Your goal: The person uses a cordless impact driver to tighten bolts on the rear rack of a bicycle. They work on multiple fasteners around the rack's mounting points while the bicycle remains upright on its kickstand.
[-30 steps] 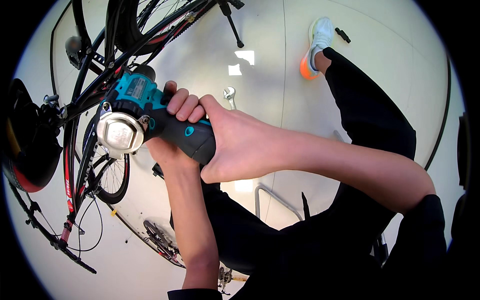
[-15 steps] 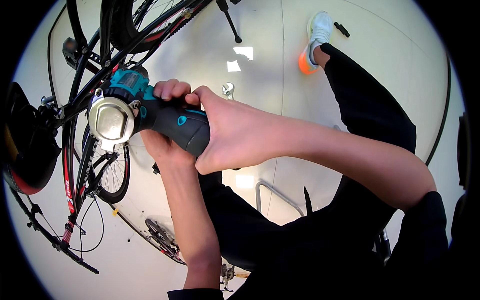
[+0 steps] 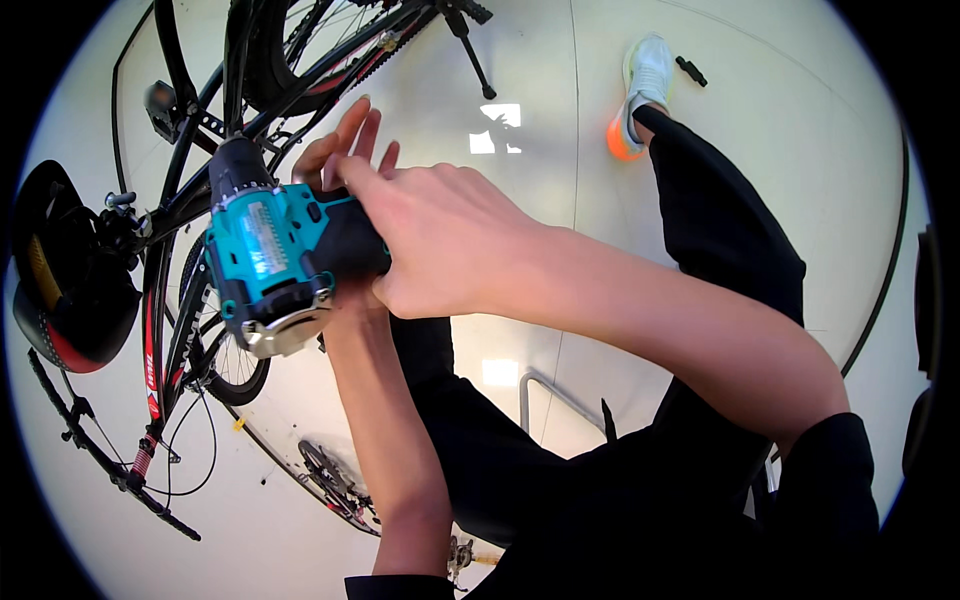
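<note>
My right hand (image 3: 455, 235) is wrapped round the black handle of a cordless drill (image 3: 262, 240) with a teal body. Its dark chuck points away from me, toward the bicycle frame (image 3: 160, 300). A silver metal part (image 3: 290, 330) shows at the rear end of the drill. Behind the drill, my left hand (image 3: 335, 150) has its fingers stretched out and apart past the handle, close to my right thumb and fingers. The drill covers the left palm, so whether it touches the tool is hidden.
The black and red bicycle takes up the left side, with its saddle (image 3: 80, 275), handlebar (image 3: 110, 470) and kickstand (image 3: 470, 50). Another bicycle (image 3: 335, 480) lies lower down. A small black object (image 3: 690, 71) is near my shoe (image 3: 645, 85). A grey metal bar (image 3: 565, 395) stands by my legs.
The drill has turned, so its teal top now faces up and the silver part has swung toward me. My left fingers have straightened from a curl round it. The wrench on the floor is now hidden.
</note>
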Demonstrator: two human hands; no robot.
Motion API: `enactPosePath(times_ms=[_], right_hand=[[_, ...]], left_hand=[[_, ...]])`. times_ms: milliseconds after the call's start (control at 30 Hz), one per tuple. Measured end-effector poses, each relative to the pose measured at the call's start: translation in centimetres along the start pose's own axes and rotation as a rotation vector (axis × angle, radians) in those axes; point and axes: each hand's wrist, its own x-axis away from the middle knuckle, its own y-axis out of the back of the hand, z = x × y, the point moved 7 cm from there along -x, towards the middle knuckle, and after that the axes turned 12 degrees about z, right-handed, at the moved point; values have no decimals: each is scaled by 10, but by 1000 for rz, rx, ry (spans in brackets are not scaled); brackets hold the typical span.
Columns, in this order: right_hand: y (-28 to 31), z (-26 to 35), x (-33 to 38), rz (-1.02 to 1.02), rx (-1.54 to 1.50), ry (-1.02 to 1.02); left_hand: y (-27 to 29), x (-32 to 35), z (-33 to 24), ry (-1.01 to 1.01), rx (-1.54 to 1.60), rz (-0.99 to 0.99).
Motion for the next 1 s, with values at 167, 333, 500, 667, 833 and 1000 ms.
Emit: enactPosePath(times_ms=[167,333,500,667,833,1000], right_hand=[[7,0,-8,-21,62,61],[4,-12,-9,-180,97,74],[-4,-18,-18,-12,111,18],[-1,-18,-34,-74,186,108],[-5,-16,-41,-138,239,140],[-7,-10,-38,-210,259,168]], left_hand=[[-8,-2,4,135,-108,-173],[1,-1,22,177,-50,-200],[8,12,28,239,195,-383],[15,12,31,234,235,-370],[31,13,37,197,389,-281],[35,13,38,176,487,-196]])
